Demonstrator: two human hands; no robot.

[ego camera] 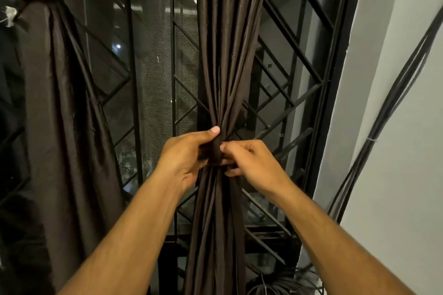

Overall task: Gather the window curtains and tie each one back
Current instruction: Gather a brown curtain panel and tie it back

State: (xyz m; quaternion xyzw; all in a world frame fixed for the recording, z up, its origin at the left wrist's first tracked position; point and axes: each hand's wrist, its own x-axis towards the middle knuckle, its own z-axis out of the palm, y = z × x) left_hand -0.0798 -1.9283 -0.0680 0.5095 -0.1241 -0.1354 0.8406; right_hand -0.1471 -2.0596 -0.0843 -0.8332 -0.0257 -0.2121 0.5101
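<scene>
Gripping the gathered brown curtain [225,60] at mid-window, left hand [189,158] and right hand [251,163] pinch its tie band [215,152]; window grille [287,93] close behind, knotted curtain [62,103] well left

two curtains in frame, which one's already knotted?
The left curtain, knotted near its top. Both hands grip the centre curtain at its gathered waist.

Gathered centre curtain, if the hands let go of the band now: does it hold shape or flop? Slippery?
The centre curtain likely flops: thin folds hang limp below the band. Its sheen suggests slippery cloth, so the bunch may spread. The left hand and right hand both pinch it.
</scene>
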